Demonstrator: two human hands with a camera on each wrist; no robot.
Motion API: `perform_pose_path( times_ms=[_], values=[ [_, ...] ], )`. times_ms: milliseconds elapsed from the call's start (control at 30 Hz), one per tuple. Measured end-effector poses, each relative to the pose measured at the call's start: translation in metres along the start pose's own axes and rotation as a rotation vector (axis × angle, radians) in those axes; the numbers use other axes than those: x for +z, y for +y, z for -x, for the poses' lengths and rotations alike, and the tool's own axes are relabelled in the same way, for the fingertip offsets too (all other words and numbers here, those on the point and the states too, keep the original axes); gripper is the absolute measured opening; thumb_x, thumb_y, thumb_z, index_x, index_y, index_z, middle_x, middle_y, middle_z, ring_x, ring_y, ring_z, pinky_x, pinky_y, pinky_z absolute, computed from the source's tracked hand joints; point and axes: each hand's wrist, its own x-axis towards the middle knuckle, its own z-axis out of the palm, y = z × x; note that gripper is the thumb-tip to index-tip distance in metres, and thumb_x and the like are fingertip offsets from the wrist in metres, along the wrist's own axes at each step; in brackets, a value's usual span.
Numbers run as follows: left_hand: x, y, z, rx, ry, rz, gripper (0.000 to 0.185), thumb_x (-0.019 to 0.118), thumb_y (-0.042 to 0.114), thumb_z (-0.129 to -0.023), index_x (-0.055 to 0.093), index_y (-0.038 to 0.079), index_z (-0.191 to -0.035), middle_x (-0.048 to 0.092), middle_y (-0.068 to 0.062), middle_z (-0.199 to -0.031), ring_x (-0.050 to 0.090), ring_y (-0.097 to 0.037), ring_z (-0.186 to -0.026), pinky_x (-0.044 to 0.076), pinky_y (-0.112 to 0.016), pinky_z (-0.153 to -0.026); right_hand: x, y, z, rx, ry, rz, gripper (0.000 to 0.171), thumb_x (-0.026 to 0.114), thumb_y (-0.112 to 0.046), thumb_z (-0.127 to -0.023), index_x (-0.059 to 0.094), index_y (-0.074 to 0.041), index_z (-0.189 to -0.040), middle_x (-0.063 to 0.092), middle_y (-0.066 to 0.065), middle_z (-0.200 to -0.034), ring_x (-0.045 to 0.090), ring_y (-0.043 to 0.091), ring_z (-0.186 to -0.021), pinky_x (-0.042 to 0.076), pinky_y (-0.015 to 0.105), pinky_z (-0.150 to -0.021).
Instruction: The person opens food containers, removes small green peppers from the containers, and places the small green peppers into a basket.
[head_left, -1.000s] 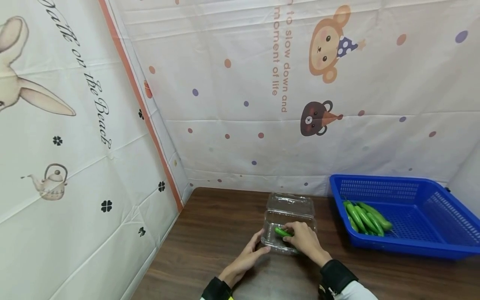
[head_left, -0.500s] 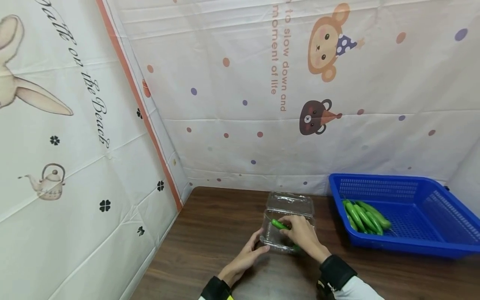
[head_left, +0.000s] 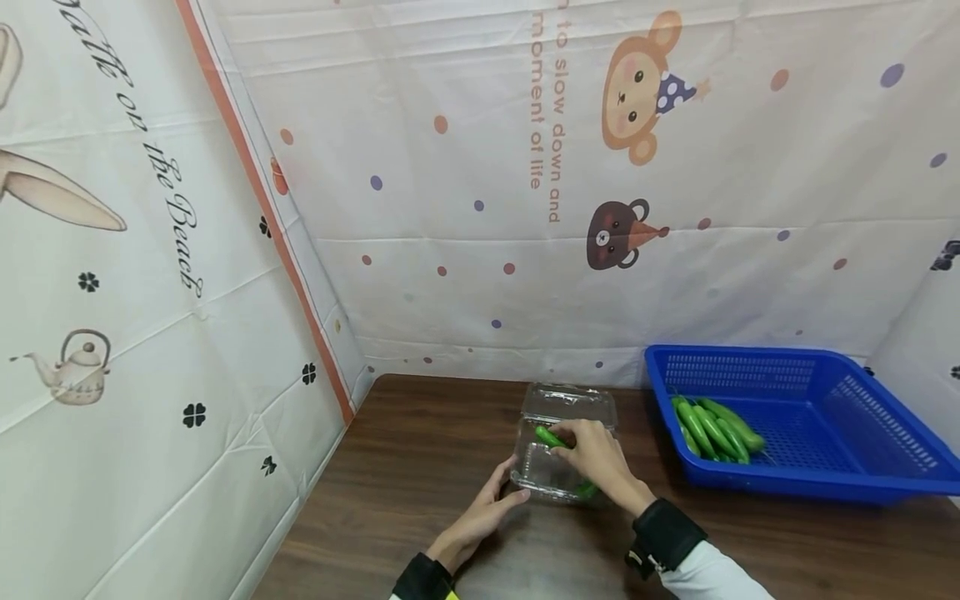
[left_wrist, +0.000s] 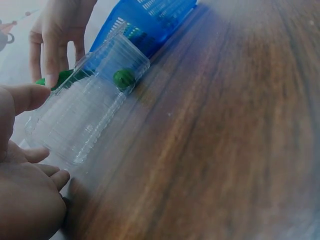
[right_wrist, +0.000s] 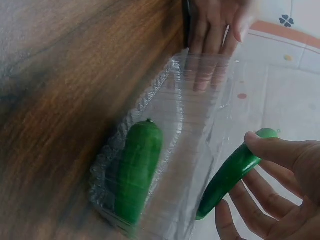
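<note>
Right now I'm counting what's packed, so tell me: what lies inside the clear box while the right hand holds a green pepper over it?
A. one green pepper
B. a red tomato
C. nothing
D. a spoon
A: the right wrist view shows one green pepper lying in the clear box, while the right hand pinches another pepper above it.

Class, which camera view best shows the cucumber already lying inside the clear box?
The right wrist view: the cucumber lies close and whole in the clear box. The left wrist view shows only its end; the head view only a green sliver.
</note>
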Motion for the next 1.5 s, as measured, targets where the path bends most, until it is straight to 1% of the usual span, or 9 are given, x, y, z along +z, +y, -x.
perform_pose_path(
  times_ms=[233, 500, 667, 900, 1067, 1400, 1500],
  values=[
    [0.0, 0.001, 0.001, -0.004, -0.003, 0.0, 0.077, 0.064, 0.037, -0.101, 0.024, 0.016, -0.163, 0.017, -0.025, -0.168, 0.011, -0.047, -0.156, 0.021, -0.068, -0.12, -0.005, 0.0, -0.003, 0.016, 0.002, -0.001, 0.027, 0.087, -0.009, -0.079, 0.08, -0.012, -0.104, 0.078, 0.003, -0.085, 0.067, 0.01, -0.069, 0.05, 0.028, -0.054],
    [0.0, 0.001, 0.001, 0.003, -0.002, 0.007, 0.075, 0.064, 0.035, -0.101, 0.026, 0.015, -0.162, 0.019, -0.025, -0.168, 0.011, -0.047, -0.156, 0.02, -0.068, -0.121, -0.013, -0.002, -0.006, 0.03, 0.002, -0.022, 0.028, 0.086, -0.01, -0.08, 0.079, -0.009, -0.107, 0.078, 0.004, -0.085, 0.07, 0.012, -0.071, 0.051, 0.026, -0.053],
    [0.0, 0.0, 0.001, 0.006, -0.001, 0.003, 0.076, 0.064, 0.035, -0.101, 0.026, 0.015, -0.162, 0.017, -0.025, -0.168, 0.009, -0.048, -0.156, 0.019, -0.068, -0.121, -0.019, -0.004, -0.007, 0.028, 0.003, -0.043, 0.027, 0.084, -0.009, -0.082, 0.077, -0.007, -0.108, 0.078, 0.006, -0.088, 0.072, 0.016, -0.074, 0.055, 0.029, -0.056],
    [-0.001, 0.0, 0.001, 0.014, -0.02, -0.003, 0.078, 0.063, 0.037, -0.102, 0.021, 0.012, -0.163, 0.013, -0.026, -0.169, 0.007, -0.048, -0.156, 0.018, -0.068, -0.121, -0.026, -0.004, -0.01, 0.01, 0.033, -0.051, 0.028, 0.084, -0.011, -0.083, 0.077, -0.006, -0.109, 0.079, 0.009, -0.092, 0.074, 0.019, -0.078, 0.058, 0.032, -0.062],
    [-0.002, -0.002, 0.001, 0.005, -0.022, -0.009, 0.079, 0.063, 0.038, -0.102, 0.021, 0.013, -0.163, 0.012, -0.027, -0.169, 0.007, -0.049, -0.156, 0.019, -0.068, -0.121, -0.032, -0.003, -0.013, -0.002, 0.055, -0.06, 0.029, 0.084, -0.011, -0.084, 0.076, -0.004, -0.111, 0.079, 0.009, -0.092, 0.074, 0.021, -0.078, 0.059, 0.035, -0.065],
    [-0.003, -0.002, 0.001, 0.0, -0.022, -0.011, 0.08, 0.063, 0.041, -0.101, 0.021, 0.014, -0.163, 0.012, -0.026, -0.169, 0.007, -0.049, -0.156, 0.018, -0.068, -0.122, -0.041, -0.004, -0.019, 0.009, 0.044, -0.074, 0.031, 0.081, -0.014, -0.087, 0.075, -0.002, -0.115, 0.078, 0.013, -0.094, 0.075, 0.023, -0.081, 0.06, 0.037, -0.067],
    [-0.001, -0.001, 0.001, -0.001, -0.026, -0.019, 0.079, 0.062, 0.042, -0.101, 0.021, 0.016, -0.163, 0.012, -0.026, -0.169, 0.008, -0.049, -0.156, 0.018, -0.068, -0.121, -0.046, -0.002, -0.019, 0.007, 0.057, -0.068, 0.032, 0.081, -0.015, -0.088, 0.075, -0.001, -0.116, 0.078, 0.014, -0.094, 0.075, 0.025, -0.081, 0.06, 0.039, -0.068]
  ],
)
